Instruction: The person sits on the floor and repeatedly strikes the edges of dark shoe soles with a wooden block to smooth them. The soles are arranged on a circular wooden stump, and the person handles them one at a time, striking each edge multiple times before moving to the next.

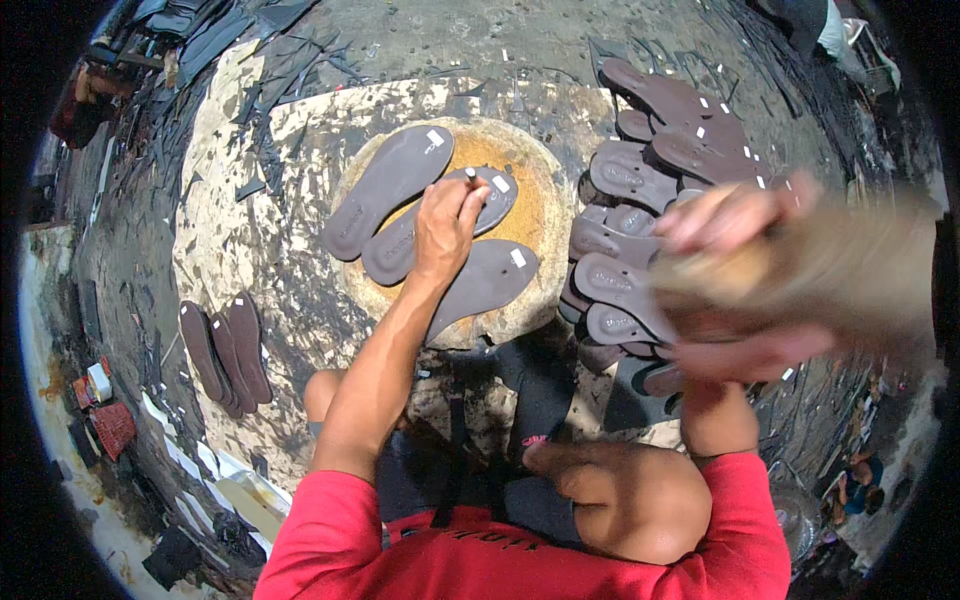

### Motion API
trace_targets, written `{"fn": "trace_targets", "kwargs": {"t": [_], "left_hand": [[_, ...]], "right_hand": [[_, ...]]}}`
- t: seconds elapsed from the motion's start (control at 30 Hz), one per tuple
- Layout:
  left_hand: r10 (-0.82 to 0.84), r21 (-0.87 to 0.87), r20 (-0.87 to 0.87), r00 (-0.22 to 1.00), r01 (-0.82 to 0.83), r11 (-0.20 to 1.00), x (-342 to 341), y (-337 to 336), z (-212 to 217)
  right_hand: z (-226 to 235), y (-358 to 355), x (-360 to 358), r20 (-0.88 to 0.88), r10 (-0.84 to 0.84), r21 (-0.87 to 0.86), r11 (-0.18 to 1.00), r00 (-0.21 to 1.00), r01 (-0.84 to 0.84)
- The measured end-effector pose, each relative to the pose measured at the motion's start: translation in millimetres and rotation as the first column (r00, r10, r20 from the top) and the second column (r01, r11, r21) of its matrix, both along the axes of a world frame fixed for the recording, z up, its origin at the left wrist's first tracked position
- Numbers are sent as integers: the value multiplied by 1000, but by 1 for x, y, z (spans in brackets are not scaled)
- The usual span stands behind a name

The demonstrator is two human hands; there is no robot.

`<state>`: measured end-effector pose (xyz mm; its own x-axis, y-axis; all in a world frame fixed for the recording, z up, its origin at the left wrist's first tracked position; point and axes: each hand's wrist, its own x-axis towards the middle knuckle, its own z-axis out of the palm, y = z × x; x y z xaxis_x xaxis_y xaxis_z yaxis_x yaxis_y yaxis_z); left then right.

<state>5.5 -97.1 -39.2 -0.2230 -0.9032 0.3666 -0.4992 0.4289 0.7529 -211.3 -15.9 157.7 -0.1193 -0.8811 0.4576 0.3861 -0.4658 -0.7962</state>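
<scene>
Our left hand (445, 225) pinches a short tool (470, 175) over the middle sole (398, 245), which lies on the block (547, 200). Our right hand (745, 352) is blurred to the right of the block, against a brown shape (860, 275); we cannot tell how its fingers close or what it holds. The step looks like striking the tool into the sole, so we would do well to stand it square, keep our fingers below its top, and back the sole fully with the block. On the block's far side lies the upper sole (390, 185); on its near side, the lower sole (490, 280), partly behind our forearm. Right of the block spreads a pile of soles (635, 175); well left of it sit a few darker soles (250, 340).
</scene>
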Motion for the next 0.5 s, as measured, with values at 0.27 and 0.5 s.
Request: {"fn": "trace_targets", "kwargs": {"t": [0.27,0.5], "left_hand": [[7,31,9,1000,-8,1000,-3,10,1],[532,550,-565,630,-193,813,29,-55,19]], "right_hand": [[-136,16,-10,-170,553,926,372,815,-60],[-160,18,-1,-151,511,938,345,846,-41]]}}
